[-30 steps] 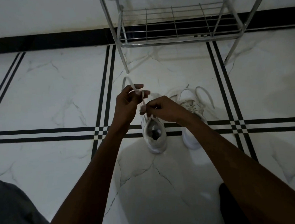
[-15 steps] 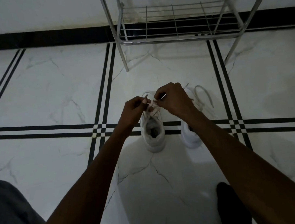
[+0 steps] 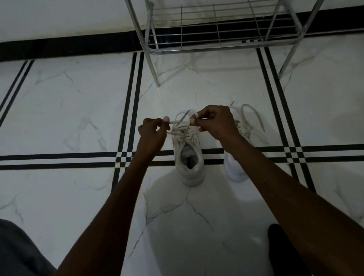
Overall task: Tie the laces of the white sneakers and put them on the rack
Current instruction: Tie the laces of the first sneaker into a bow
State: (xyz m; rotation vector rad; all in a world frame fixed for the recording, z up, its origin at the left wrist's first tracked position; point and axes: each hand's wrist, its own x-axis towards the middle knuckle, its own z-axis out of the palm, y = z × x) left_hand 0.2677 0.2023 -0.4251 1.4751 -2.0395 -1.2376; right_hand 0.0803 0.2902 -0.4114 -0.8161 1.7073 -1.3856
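Two white sneakers stand side by side on the tiled floor, heels toward me. The left sneaker (image 3: 189, 162) has its laces (image 3: 181, 125) stretched between my hands above its tongue. My left hand (image 3: 152, 135) pinches one lace end on the left; my right hand (image 3: 216, 123) pinches the other on the right. The right sneaker (image 3: 235, 169) is partly hidden behind my right forearm, and its loose lace (image 3: 255, 116) loops out on the floor. The metal wire rack (image 3: 218, 44) stands beyond the shoes against the wall.
The rack's legs (image 3: 155, 74) reach the floor just beyond the sneakers. The floor is white marble tile with black stripes (image 3: 52, 160). A dark shape (image 3: 284, 252) lies at the bottom right and grey cloth (image 3: 13, 258) at the bottom left.
My hands came down from a raised, close pinch over the left sneaker and moved apart sideways, drawing its laces out flat between them.
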